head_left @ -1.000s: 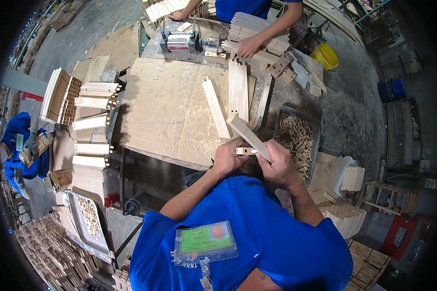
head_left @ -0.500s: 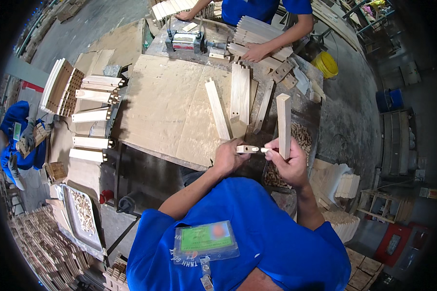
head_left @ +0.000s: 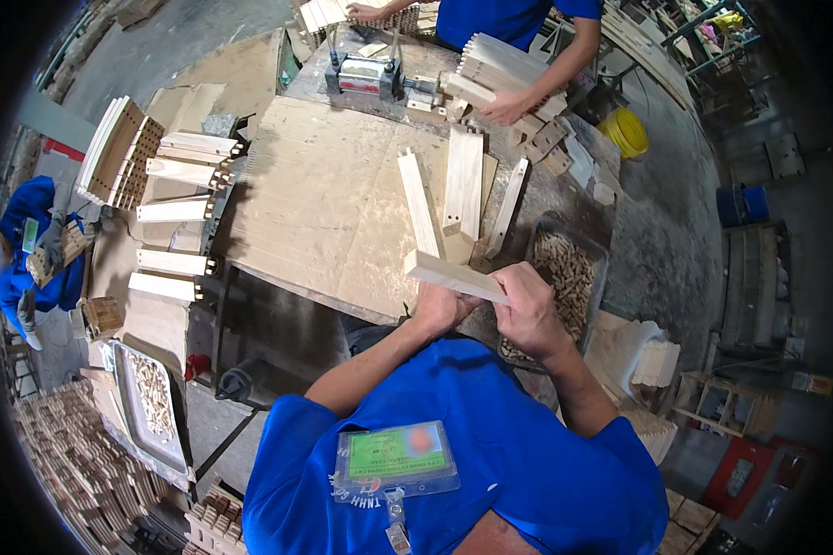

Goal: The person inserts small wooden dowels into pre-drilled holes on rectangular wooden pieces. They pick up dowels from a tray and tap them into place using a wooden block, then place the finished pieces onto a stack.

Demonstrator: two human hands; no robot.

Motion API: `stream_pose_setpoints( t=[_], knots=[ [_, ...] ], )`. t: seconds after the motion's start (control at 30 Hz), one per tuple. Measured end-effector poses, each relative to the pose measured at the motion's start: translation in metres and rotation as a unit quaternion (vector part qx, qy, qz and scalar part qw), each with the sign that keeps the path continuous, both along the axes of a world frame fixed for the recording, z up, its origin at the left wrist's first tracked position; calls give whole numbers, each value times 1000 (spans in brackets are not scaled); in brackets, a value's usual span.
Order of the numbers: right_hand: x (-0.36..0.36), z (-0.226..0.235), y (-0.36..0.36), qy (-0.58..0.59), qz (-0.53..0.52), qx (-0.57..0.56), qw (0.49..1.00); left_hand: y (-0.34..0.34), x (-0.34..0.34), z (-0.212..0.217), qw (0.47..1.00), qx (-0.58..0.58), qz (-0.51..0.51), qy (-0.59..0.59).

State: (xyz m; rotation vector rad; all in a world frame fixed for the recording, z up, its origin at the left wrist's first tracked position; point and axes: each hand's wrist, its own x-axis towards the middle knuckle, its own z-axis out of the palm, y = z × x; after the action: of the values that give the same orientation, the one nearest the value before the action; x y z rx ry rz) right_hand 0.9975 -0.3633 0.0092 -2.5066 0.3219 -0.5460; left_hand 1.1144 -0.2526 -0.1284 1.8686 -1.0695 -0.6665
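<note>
My right hand (head_left: pixel 529 310) is closed around one end of a square wooden bar (head_left: pixel 453 277), which is tilted to the left and passes above my other hand. Beneath that bar my left hand (head_left: pixel 438 312) is closed on a drilled wooden piece, now mostly hidden by the bar and fingers. Just beyond my hands, a slim wooden strip (head_left: pixel 420 208), some wider slats (head_left: pixel 461 185) with drilled holes and another narrow strip (head_left: pixel 508 208) lie on the bench. Loose wooden dowels (head_left: pixel 565 273) fill a tray beside my right hand.
Cardboard (head_left: pixel 315 194) covers the bench to the left. A clamp-like metal device (head_left: pixel 366 76) stands at the far side, where a co-worker's hand (head_left: pixel 504 108) rests by stacked slats. Doweled pieces (head_left: pixel 174 209) line the left table, near another dowel tray (head_left: pixel 178 449). A yellow bucket (head_left: pixel 625 132) stands right.
My right hand has tipped the bar from upright to leaning left over my left hand. The dowel and the holed end of the left hand's piece, visible before, are now covered.
</note>
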Motion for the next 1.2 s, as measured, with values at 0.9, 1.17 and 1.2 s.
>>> stream_pose_setpoints(
  t=[0.9, 1.17, 1.2],
  knots=[
    [-55, 46, 35, 12, -201, 192, 960, 4, 11, 7, 995, 35, 83, 40],
    [-60, -20, 36, 118, -170, 173, 963, 5, 11, 4, 998, 26, 47, 20],
    [-56, -7, 39, 75, -186, 187, 962, 3, 16, 3, 997, 32, 62, 22]
  ],
)
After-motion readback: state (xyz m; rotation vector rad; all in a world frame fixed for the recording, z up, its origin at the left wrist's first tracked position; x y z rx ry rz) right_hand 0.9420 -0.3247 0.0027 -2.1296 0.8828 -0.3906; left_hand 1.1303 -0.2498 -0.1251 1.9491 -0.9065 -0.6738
